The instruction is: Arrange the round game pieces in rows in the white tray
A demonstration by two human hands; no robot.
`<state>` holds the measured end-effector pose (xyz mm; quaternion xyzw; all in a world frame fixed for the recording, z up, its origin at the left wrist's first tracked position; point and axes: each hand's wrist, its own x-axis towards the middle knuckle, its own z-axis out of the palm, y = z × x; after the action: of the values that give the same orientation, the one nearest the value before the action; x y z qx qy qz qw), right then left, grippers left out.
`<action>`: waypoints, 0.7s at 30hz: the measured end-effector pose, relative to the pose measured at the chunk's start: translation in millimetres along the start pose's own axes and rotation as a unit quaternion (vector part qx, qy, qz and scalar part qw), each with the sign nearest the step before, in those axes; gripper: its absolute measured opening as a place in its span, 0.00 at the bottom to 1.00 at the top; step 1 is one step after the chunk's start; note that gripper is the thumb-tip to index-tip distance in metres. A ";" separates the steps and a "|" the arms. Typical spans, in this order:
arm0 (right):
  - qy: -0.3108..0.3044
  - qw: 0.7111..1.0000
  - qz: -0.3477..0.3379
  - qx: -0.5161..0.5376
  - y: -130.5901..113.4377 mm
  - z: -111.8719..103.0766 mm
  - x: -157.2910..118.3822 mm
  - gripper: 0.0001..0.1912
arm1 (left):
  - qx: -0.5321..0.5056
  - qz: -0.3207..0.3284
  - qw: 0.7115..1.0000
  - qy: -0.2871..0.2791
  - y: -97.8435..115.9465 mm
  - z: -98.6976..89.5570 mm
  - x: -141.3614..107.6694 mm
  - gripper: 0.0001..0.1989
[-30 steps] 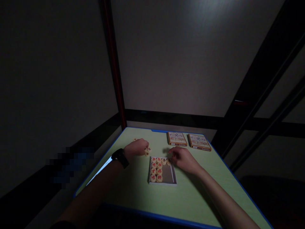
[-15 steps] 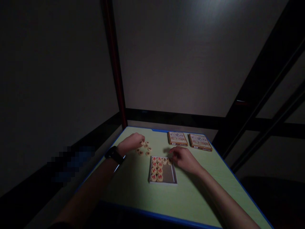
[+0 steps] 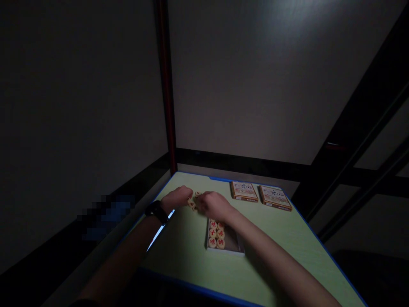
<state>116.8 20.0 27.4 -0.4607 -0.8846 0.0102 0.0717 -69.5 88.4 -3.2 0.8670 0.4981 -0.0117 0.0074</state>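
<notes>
Several round wooden Chinese chess pieces [image 3: 191, 204] lie loose between my hands on the table. My left hand [image 3: 179, 197], with a dark watch on the wrist, is curled at their left side, and its fingertips appear pinched on a piece at the group's edge. From the right, my right hand [image 3: 215, 206] reaches over the group with bent fingers; whatever they grip is hidden. Below it is a shallow open box [image 3: 234, 243] with red-marked pieces [image 3: 216, 234] in columns along its left side. My right hand and forearm cover its upper and right parts.
Two flat printed boxes [image 3: 244, 191] [image 3: 275, 197] lie at the back right of the light green table [image 3: 185, 256], which has a blue edge. A lit phone-like screen [image 3: 159, 230] is beside my left wrist. Walls stand behind and at left.
My right hand has moved left from the box's upper right corner to the loose pieces. My left hand stays by them, its fingers more curled. The view has shifted slightly.
</notes>
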 end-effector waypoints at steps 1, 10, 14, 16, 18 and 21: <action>-0.012 1.000 0.003 -0.010 -6.3 2.0 10.2 0.11 | -0.004 0.001 1.000 0.001 -1.4 1.2 0.4 0.08; -0.057 0.997 0.008 -0.052 -10.7 20.2 36.5 0.16 | -0.028 0.005 0.999 0.027 -5.9 -8.2 -17.9 0.11; -0.032 0.998 0.013 -0.045 -12.8 15.7 40.5 0.19 | 0.007 -0.041 0.993 0.113 -4.7 -23.3 -42.0 0.10; -0.030 0.999 0.016 -0.041 -17.5 17.8 43.9 0.19 | 0.041 -0.081 0.983 0.157 1.0 -31.4 -54.4 0.12; -0.037 0.998 0.020 -0.039 -22.2 22.4 46.5 0.18 | 0.070 -0.080 0.978 0.178 10.0 -39.8 -64.8 0.13; -0.049 0.998 0.023 -0.039 -25.4 28.9 47.8 0.17 | 0.078 -0.077 0.979 0.170 24.1 -50.8 -75.0 0.12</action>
<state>65.2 45.8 6.5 -0.4823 -0.8760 0.0001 0.0102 -85.8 12.8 49.7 0.8133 0.5550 0.0968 -0.1456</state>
